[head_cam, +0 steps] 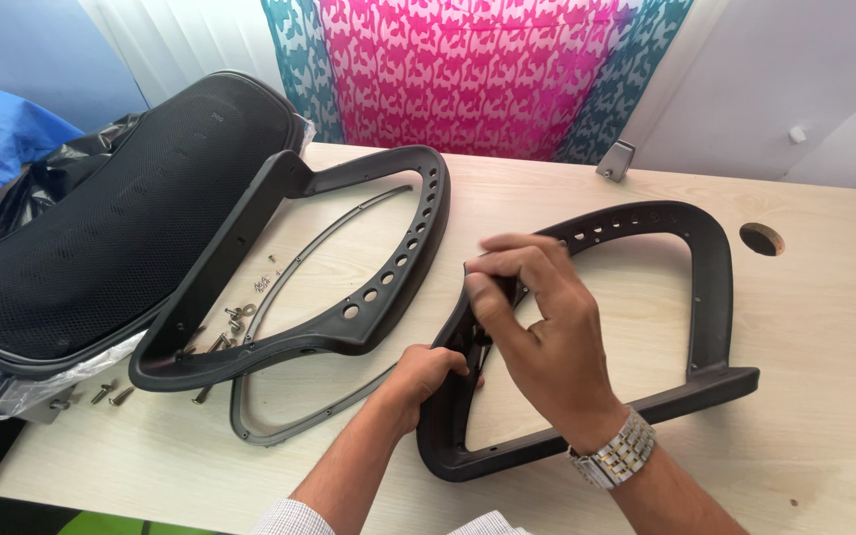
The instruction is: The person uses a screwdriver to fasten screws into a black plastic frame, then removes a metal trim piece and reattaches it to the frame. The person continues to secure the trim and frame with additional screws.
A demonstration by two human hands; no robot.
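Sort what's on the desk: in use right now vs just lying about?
In use:
- right-hand black frame, gripped by left hand and right hand

Lying about:
- second black frame
- thin grey ring
- mesh chair back
- loose bolts

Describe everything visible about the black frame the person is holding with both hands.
The black frame is a curved loop that looks like matte plastic, lying flat on the light wooden table. A row of holes runs along its top arc, and a straight bar sticks out at its lower right. The left hand grips its lower left side; the right hand, with a metal watch on the wrist, pinches the left edge higher up.
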